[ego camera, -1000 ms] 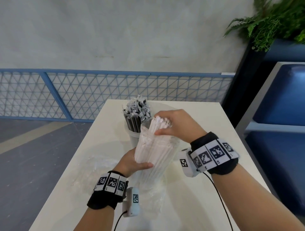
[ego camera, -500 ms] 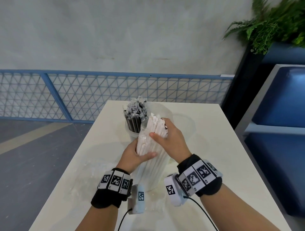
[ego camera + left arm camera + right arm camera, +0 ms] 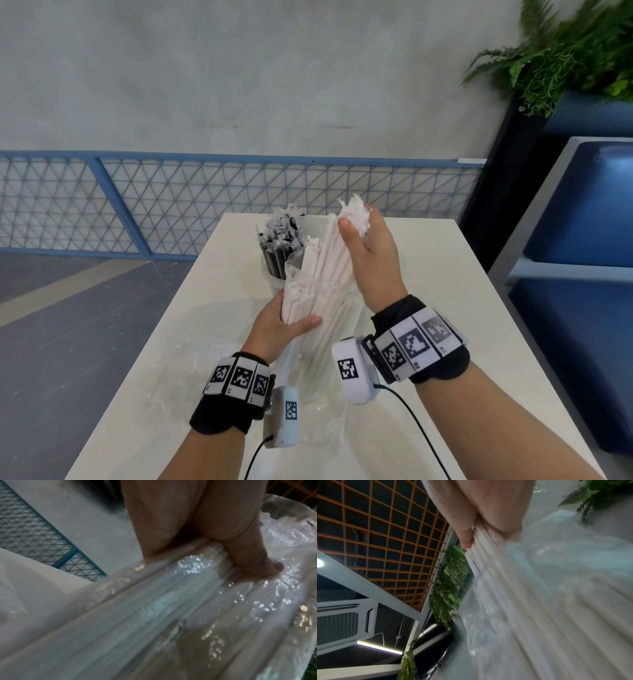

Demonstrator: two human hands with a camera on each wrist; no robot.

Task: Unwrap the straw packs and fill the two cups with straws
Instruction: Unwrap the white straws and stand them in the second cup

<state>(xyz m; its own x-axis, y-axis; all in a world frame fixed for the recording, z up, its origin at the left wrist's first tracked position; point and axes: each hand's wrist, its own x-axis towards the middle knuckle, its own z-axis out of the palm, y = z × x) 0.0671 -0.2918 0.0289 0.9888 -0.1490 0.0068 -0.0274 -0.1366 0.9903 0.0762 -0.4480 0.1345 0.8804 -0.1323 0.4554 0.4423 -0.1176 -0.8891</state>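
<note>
A pack of white paper-wrapped straws stands in its clear plastic wrap above the middle of the white table. My left hand grips the pack low down through the wrap, thumb across the front. My right hand grips a bunch of straws near their top ends, raised out of the pack. Behind stands a clear cup full of black wrapped straws. I cannot make out a second cup; hands and straws hide that area.
Crumpled clear plastic lies on the table left of my left wrist. A blue mesh fence runs behind the table. A dark planter with a fern and a blue bench stand to the right.
My right hand has slid to the top of the white straws and lifted a bunch up out of the wrap. My left hand kept its grip low on the pack.
</note>
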